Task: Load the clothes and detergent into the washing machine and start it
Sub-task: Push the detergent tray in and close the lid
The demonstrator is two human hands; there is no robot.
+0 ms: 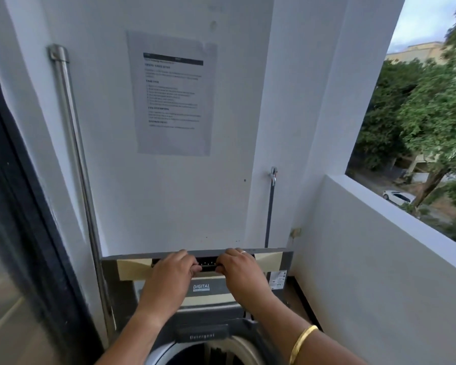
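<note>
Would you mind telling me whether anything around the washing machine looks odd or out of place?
Only the paper notice on the wall stands out: it hangs slightly crooked with wrinkled edges. Both hands grip the raised lid; nothing looks spilled or broken.

The raised washer lid [203,288] reads "DIGITAL"; the detergent drawer [202,336] reads "Detergent"; the wall notice [173,93] is illegible.

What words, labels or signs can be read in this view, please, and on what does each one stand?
"DIGITAL": white print on the raised washing machine lid; a smaller line beneath it is unreadable.
"Detergent": on the detergent drawer at the tub's rim.
Printed sheet taped to the wall: headings and numbered lines, too blurred to read.
Sticker at the lid's right edge: too small to read.
</note>
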